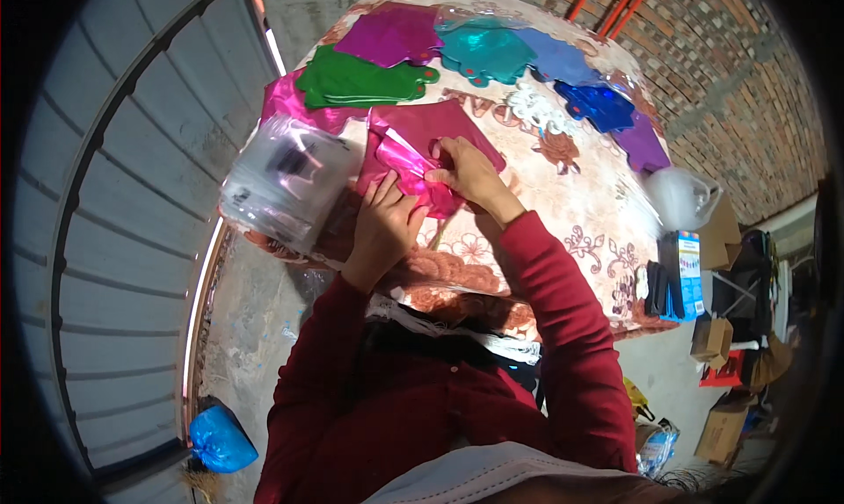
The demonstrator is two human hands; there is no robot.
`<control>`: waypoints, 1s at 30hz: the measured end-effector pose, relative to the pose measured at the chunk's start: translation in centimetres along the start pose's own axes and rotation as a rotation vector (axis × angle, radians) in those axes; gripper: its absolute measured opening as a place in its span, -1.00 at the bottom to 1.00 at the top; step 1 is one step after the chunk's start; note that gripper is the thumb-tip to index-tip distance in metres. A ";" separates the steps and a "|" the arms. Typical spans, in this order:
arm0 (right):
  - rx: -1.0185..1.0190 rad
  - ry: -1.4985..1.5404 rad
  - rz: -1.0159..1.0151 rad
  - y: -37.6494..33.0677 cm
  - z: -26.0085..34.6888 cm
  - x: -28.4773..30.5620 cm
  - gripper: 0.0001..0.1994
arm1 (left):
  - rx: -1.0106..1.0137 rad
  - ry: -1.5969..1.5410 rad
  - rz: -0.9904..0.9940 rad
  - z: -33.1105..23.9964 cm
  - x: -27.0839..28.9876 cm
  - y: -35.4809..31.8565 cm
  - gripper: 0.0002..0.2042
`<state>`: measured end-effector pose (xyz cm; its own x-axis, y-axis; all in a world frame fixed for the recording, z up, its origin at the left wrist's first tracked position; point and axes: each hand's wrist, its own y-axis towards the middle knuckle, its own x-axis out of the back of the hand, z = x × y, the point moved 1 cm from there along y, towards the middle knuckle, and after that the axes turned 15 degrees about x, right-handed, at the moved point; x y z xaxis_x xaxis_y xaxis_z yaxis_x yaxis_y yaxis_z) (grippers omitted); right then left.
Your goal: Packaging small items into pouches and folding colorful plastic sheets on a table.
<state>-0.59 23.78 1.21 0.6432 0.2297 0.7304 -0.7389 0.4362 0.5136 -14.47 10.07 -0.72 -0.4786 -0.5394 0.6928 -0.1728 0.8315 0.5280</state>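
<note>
Left hand [387, 216]: grip open, fingers resting on pink foil sheet [406, 152] atop floral cloth [541, 188]; right hand [470, 177] pinches its folded flap. Best: press lightly, ease flap evenly, avoid creasing, clear green foil [352, 78] beyond.

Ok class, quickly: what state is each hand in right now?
Left hand: open, fingers resting on the pink foil.
Right hand: closed, thumb and fingers holding the pink foil.
</note>
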 end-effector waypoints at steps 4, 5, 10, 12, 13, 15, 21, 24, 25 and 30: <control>-0.167 0.127 -0.157 -1.8 -2.8 2.2 -0.85 | -0.017 -0.018 -0.008 -0.6 -0.9 0.6 -0.67; -0.172 0.196 -0.278 -2.5 -3.5 3.4 -0.89 | -0.032 -0.030 -0.004 -0.6 -1.0 0.6 -0.67; -0.186 -0.019 -0.786 -7.9 -0.2 21.5 -0.89 | 0.019 -0.010 0.022 -0.9 -0.8 0.3 -0.65; -0.194 0.195 -0.854 -9.5 3.1 24.8 -0.89 | 0.024 0.006 0.027 -0.4 -0.6 0.2 -0.62; -0.230 0.072 -0.717 -10.0 5.1 25.1 -0.89 | 0.031 0.013 0.029 0.0 -0.5 -0.1 -0.60; -0.355 -0.109 -0.441 -11.8 7.9 24.1 -0.88 | 0.017 0.039 0.014 -0.5 0.3 -0.1 -0.55; -0.496 -0.299 0.179 -14.8 9.7 15.0 -0.67 | -0.006 0.027 0.012 -0.6 -0.5 0.4 -0.54; -0.575 -0.383 0.382 -15.5 8.6 12.2 -0.47 | 0.003 0.042 0.040 0.1 -0.4 0.9 -0.58; -0.570 -0.375 0.385 -15.5 8.7 11.9 -0.47 | 0.027 0.089 0.066 0.4 0.0 1.1 -0.59; -0.352 -0.378 0.372 -14.7 8.8 12.4 -0.38 | -0.008 0.108 0.157 -1.5 2.8 1.2 -0.64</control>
<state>16.50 12.53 6.64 0.1933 0.1264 0.9730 -0.7480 0.6607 0.0628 -14.69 9.40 2.58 -0.4043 -0.4142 0.8154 -0.0956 0.9058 0.4127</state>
